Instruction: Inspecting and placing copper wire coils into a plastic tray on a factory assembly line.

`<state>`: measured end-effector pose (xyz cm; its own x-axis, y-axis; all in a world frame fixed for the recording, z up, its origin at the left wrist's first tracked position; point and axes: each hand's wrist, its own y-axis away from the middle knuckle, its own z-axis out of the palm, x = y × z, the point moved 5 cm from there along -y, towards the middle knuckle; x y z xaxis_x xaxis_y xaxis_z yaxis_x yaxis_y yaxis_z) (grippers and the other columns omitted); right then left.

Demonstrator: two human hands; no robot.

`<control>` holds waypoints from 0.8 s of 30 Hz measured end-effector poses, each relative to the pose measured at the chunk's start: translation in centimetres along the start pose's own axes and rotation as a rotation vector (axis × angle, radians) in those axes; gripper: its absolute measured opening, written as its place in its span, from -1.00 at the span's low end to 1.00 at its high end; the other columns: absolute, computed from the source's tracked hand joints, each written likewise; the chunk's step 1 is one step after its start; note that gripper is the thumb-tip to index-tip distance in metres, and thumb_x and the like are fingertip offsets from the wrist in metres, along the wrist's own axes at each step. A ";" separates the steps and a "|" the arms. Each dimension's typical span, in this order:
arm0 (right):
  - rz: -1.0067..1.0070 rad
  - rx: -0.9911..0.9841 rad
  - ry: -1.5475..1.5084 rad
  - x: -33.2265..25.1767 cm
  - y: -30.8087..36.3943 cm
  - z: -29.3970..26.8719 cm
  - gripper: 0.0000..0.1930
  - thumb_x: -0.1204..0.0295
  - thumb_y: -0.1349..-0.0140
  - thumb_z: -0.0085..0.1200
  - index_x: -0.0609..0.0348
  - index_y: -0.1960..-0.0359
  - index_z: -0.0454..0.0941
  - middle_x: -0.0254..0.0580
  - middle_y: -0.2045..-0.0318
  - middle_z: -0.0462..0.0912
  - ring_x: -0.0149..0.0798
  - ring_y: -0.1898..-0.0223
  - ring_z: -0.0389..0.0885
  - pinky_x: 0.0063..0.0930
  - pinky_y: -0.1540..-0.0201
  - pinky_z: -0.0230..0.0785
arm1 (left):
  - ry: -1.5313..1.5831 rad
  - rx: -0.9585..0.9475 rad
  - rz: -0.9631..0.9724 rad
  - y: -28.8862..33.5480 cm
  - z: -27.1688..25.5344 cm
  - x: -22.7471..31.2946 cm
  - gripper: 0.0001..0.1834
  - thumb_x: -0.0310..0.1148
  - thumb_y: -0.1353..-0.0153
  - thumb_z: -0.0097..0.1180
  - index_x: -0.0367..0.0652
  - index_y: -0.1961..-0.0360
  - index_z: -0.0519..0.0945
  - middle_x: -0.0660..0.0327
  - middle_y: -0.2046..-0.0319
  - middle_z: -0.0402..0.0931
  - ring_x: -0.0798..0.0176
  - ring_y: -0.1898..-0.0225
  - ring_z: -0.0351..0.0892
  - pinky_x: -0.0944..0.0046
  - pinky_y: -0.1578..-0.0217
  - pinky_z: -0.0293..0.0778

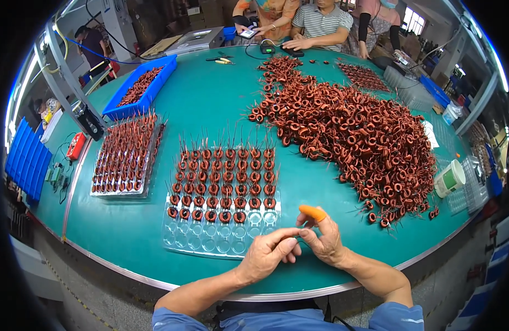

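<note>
The green counter [127, 237] curves away in front of me under the workshop lights, and across it stand co-workers, one in a striped shirt [322, 25] with hands by its far edge. At the far left, a blue bin [120, 111] holds more red-brown coils, and a filled tray [119, 193] sits nearer me, close to a small red box [76, 146]. Straight ahead lies my clear tray [209, 244], its back rows seated with ring coils [223, 216] whose thin leads poke upward; the nearest pockets are bare, and so are two at the right end of the last filled row. A great loose heap of coils [365, 143] spreads over the right side, with a white tub [450, 179] tipped beside it. My left hand [264, 257] and right hand [327, 243] come together just off the tray's near right corner, fingertips meeting; I cannot tell whether anything is pinched between them. An orange finger cot [313, 213] covers my right index finger.
</note>
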<state>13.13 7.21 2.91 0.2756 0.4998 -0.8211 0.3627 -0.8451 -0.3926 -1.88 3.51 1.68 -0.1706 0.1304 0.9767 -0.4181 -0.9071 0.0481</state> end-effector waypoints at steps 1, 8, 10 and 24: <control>0.019 -0.011 -0.007 0.3 0.2 0.3 -0.58 0.27 -0.25 0.13 0.27 -0.05 0.41 -0.14 0.30 0.52 -0.25 0.30 0.57 -0.48 0.28 0.48 | 0.016 0.002 -0.013 0.0 -0.1 -0.2 -0.64 -0.26 -0.39 -0.09 -0.22 -0.11 0.48 0.23 0.39 0.58 0.46 0.43 0.53 0.46 0.39 0.47; 0.171 -0.112 -0.145 1.5 0.0 0.6 -0.62 0.26 -0.29 0.09 0.27 -0.01 0.45 -0.16 0.31 0.53 -0.32 0.35 0.59 -0.51 0.31 0.48 | 0.091 0.006 -0.118 -0.1 -0.4 -0.2 -0.63 -0.26 -0.38 -0.06 -0.24 -0.10 0.49 0.28 0.41 0.54 0.48 0.44 0.50 0.48 0.41 0.46; 0.195 -0.125 -0.157 1.9 0.2 0.6 -0.62 0.26 -0.29 0.08 0.27 -0.01 0.46 -0.18 0.31 0.53 -0.34 0.35 0.59 -0.52 0.31 0.48 | 0.065 0.002 -0.124 -0.1 -0.4 0.0 -0.63 -0.26 -0.37 -0.04 -0.24 -0.10 0.49 0.31 0.43 0.51 0.49 0.44 0.47 0.48 0.39 0.44; 0.186 -0.148 -0.187 1.8 0.1 0.7 -0.62 0.26 -0.30 0.07 0.27 -0.04 0.44 -0.19 0.30 0.53 -0.38 0.36 0.59 -0.55 0.31 0.49 | 0.116 -0.068 -0.121 -0.4 -0.6 -0.2 -0.63 -0.32 -0.37 -0.04 -0.29 -0.12 0.46 0.24 0.36 0.52 0.44 0.40 0.48 0.44 0.36 0.45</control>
<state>13.08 7.87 1.11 0.1864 0.2835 -0.9407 0.4508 -0.8754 -0.1745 -2.25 4.07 1.28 -0.2155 0.2858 0.9337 -0.5008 -0.8532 0.1456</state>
